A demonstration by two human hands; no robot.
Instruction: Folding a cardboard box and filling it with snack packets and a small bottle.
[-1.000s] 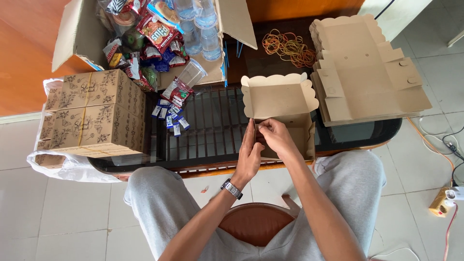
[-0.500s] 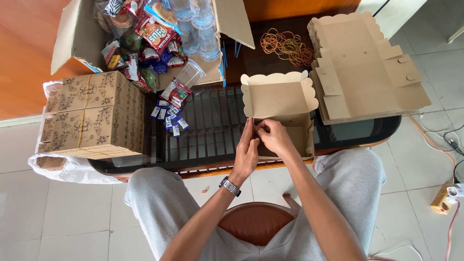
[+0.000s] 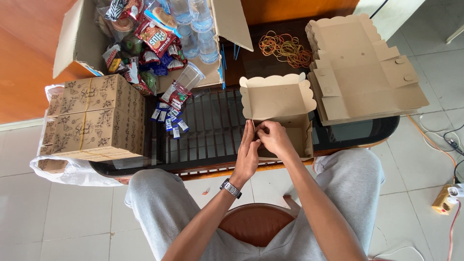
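Two bare hands meet at the left wall of an open brown cardboard meal box that stands just right of the frame's centre, on the near edge of a dark glass table. The box's scalloped lid is folded up and back, away from the person. The left hand, a wristwatch on its wrist, lies flat with straight fingers pressed against the outside of that wall. The right hand is curled, its fingertips pinching the edge of the same wall, touching the left hand.

In the upper right of the frame lies a stack of flat, unfolded box blanks, just beside the open box, with a heap of rubber bands above and left of it. At the left of the frame stands a pile of closed printed boxes on a white plastic bag. At the upper left a large carton holds snack packets and water cups. Small blue sachets are strewn between the carton and the open box.
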